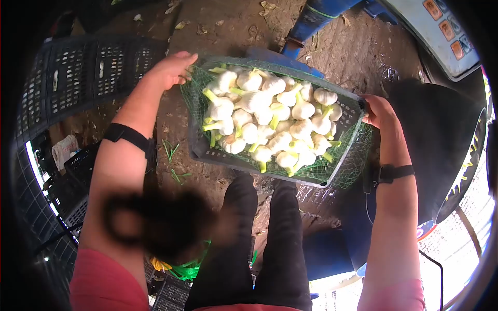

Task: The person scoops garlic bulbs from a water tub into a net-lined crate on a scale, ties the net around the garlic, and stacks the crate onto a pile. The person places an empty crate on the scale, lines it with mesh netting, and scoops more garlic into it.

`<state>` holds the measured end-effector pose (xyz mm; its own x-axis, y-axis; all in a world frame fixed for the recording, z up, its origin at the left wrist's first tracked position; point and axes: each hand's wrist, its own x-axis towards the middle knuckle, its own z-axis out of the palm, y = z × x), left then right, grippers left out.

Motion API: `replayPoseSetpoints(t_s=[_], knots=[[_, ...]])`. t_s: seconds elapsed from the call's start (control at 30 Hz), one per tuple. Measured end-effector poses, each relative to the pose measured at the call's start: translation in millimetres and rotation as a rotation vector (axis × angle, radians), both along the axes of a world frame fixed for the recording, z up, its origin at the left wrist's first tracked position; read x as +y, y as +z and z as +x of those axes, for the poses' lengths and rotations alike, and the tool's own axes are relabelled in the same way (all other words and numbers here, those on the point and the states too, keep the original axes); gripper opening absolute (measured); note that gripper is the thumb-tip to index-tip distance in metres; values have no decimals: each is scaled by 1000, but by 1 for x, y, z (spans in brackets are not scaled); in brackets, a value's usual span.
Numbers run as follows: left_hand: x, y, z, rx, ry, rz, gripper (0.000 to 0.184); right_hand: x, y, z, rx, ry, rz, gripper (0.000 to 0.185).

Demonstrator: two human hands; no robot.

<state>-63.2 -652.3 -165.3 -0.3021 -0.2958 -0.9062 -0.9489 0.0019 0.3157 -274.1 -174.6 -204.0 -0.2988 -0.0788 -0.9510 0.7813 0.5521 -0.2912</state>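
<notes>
- Holding up the work in hand, both hands are at opposite ends of a black crate point(199, 151), which sits mid-scene, just beyond the person's knees point(239, 199).
- Done, by the look of it: the crate is well filled with garlic bulbs point(254, 102), their stems trimmed to short green stubs, and a green net point(193, 101) lines it.
- Left, as far as can be judged: the net hangs loose over the left and right ends, and its top is not gathered or tied over the bulbs.
- The left hand point(173, 70) is at the far left corner, index finger stretched out, other fingers curled by the net's edge; I cannot tell whether they pinch it.
- The right hand point(379, 111) has its fingers bent together around the right end, apparently gripping the rim with some net.
- Whether anything beneath bears the crate is hidden.
- Loose green scraps point(170, 150) lie on the floor point(174, 119), left of the crate.
</notes>
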Motion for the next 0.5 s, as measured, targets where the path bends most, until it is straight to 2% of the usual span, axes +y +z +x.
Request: replayPoseSetpoints(t_s=[0.07,0.1,0.13,0.2,0.23,0.27,0.33,0.37,0.4,0.47,0.5], knots=[[4,-4,9,221,74,80,33,5,-7,-2,-2,-13,-29,21],[6,0,9,175,178,115,27,7,-11,-3,13,-4,-15,21],[-1,-5,5,175,170,112,27,6,-16,-2,13,-11,-18,21],[-5,-10,-3,6,183,-101,24,3,-23,6,225,-21,117,20],[-3,-17,-7,128,83,-256,19,-1,-29,10,329,-373,-24,19],[-4,-22,-16,300,281,-247,18,-2,-31,8,328,-378,-21,19],[9,-19,-34,477,451,-339,19,-2,-33,9,879,46,-45,18],[21,-18,-36,560,404,-373,21,-2,-26,15,1001,130,-13,19],[35,-9,-36,559,405,-374,21,-2,-16,23,1001,132,-14,19],[67,22,-15,729,373,-367,23,7,16,49,1017,-92,-186,18],[71,37,2,815,391,-306,23,14,33,58,1040,-123,-155,20]])
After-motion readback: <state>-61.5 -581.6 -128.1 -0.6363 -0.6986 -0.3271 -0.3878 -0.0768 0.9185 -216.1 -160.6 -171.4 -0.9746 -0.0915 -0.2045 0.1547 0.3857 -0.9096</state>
